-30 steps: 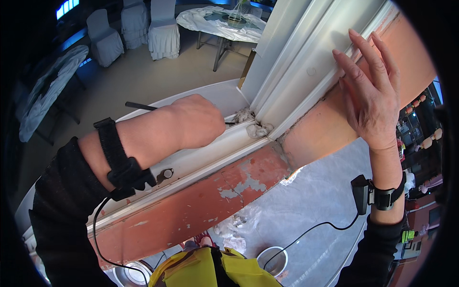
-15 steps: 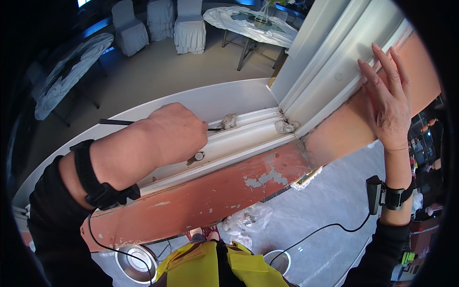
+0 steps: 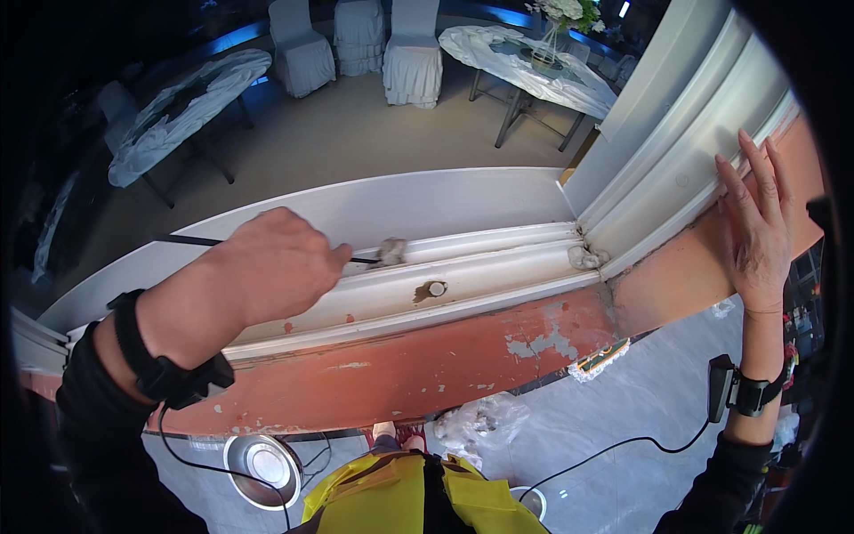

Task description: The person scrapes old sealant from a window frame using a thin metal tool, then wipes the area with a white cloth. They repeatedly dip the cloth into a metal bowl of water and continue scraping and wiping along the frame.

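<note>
Stick point(image 3: 189, 239), thin, straight and dark, runs through the left hand point(image 3: 277, 262), whose fingers are curled tightly around it, back of the hand uppermost. One length juts out to the left of the grip; the shorter end shows to the right, meeting a fuzzy, grey, lumpy wad point(image 3: 391, 251) in the ridged white window track point(image 3: 489, 258). Farther right of the grip, a crumpled greyish clump point(image 3: 587, 257) sits in the track's corner; nearer, a round pale plug point(image 3: 437, 289) is ringed by a brown stain. Below the grip lies a red ledge point(image 3: 427, 365), its paint chipped to grey. Well to the right, the right hand point(image 3: 761, 227) holds nothing visible, fingers extended and slightly spread beside the smooth white frame point(image 3: 676, 169); its palm pressure cannot be told.
</note>
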Demonstrator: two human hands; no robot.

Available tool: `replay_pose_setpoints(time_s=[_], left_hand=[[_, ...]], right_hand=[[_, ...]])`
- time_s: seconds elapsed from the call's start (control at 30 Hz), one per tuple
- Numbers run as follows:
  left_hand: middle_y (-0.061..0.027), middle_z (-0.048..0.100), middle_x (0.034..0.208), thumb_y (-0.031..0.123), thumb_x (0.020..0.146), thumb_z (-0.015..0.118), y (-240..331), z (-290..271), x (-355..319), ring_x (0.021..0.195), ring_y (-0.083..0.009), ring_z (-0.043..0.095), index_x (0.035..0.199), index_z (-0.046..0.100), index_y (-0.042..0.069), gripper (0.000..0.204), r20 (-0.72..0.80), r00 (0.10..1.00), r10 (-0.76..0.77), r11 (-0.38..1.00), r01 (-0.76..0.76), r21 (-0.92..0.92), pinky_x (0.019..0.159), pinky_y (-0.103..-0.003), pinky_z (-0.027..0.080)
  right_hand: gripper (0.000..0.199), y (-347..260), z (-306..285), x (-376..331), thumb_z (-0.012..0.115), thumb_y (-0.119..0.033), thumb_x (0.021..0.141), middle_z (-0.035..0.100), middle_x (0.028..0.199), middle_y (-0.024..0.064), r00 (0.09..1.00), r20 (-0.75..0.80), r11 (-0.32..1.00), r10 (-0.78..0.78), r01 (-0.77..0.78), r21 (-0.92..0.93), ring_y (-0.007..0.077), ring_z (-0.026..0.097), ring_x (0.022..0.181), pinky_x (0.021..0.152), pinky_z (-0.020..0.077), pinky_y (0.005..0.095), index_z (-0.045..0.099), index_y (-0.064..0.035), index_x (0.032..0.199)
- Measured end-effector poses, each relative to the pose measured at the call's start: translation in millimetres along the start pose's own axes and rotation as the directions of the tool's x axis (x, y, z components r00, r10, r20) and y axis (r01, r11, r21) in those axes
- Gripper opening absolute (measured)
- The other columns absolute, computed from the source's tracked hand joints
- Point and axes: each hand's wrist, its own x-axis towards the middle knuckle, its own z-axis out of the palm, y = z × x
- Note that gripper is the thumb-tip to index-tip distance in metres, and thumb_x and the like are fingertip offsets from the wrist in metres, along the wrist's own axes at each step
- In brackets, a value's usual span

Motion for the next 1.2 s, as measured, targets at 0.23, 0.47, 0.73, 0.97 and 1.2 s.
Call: replay_pose_setpoints(time_s=[0.23, 0.47, 0.73, 0.97, 1.2], left_hand=[[-0.0129, 0.064, 0.067, 0.004, 0.077, 0.056, -15, 17, -31, 0.068, -0.0292, 0.065, 0.113, 0.063, 0.003, 0.037, 0.06, 0.996, -0.071, 0.997, 0.072, -0.016, 0.063, -0.039, 0.051], [-0.0129, 0.065, 0.074, 0.003, 0.078, 0.055, -29, 26, -71, 0.073, -0.0307, 0.065, 0.116, 0.064, 0.006, 0.039, 0.096, 0.981, -0.166, 0.974, 0.179, -0.139, 0.065, -0.04, 0.051], [-0.0097, 0.063, 0.071, 0.002, 0.073, 0.058, -13, 45, -103, 0.067, -0.0274, 0.063, 0.115, 0.064, 0.008, 0.043, -0.196, 0.915, -0.353, 0.916, 0.295, -0.27, 0.059, -0.038, 0.05], [-0.0082, 0.06, 0.069, 0.005, 0.068, 0.061, 12, 47, -145, 0.063, -0.0255, 0.063, 0.116, 0.063, 0.004, 0.048, -0.264, 0.859, -0.44, 0.882, 0.358, -0.307, 0.058, -0.035, 0.051], [-0.0052, 0.053, 0.06, 0.006, 0.067, 0.069, 65, 72, -179, 0.051, -0.0229, 0.057, 0.112, 0.066, 0.002, 0.045, -0.397, 0.784, -0.477, 0.851, 0.3, -0.43, 0.046, -0.034, 0.045]], right_hand=[[0.046, 6, 4, -5, 0.058, 0.0, 0.083, 0.043, 0.145, 0.0026, 0.998, 0.056, 1.0, -0.008, 0.007, 0.004, 0.0288, 0.034, 0.138, 0.111, 0.0339, 0.0395, 0.061, -0.0175, 0.125], [0.045, 17, 17, -15, 0.058, -0.007, 0.089, 0.041, 0.147, 0.0012, 0.996, 0.091, 0.994, -0.004, 0.013, -0.105, 0.0281, 0.033, 0.138, 0.114, 0.0307, 0.0398, 0.056, -0.0214, 0.131], [0.042, 10, 10, -6, 0.059, -0.005, 0.087, 0.045, 0.144, 0.0043, 0.999, 0.025, 0.998, -0.033, 0.034, -0.06, 0.0287, 0.035, 0.137, 0.114, 0.0302, 0.0408, 0.061, -0.0183, 0.127], [0.041, -101, -27, 39, 0.063, 0.002, 0.066, 0.058, 0.101, 0.0099, 0.995, -0.019, 0.842, -0.103, 0.097, 0.53, 0.0326, 0.056, 0.105, 0.086, 0.0471, 0.042, 0.068, -0.0116, 0.105], [0.038, -242, -29, 121, 0.063, -0.003, 0.072, 0.051, 0.086, 0.0034, 0.87, -0.175, 0.414, -0.46, 0.385, 0.825, 0.0232, 0.051, 0.09, 0.08, 0.0447, 0.0353, 0.072, -0.0204, 0.105]])
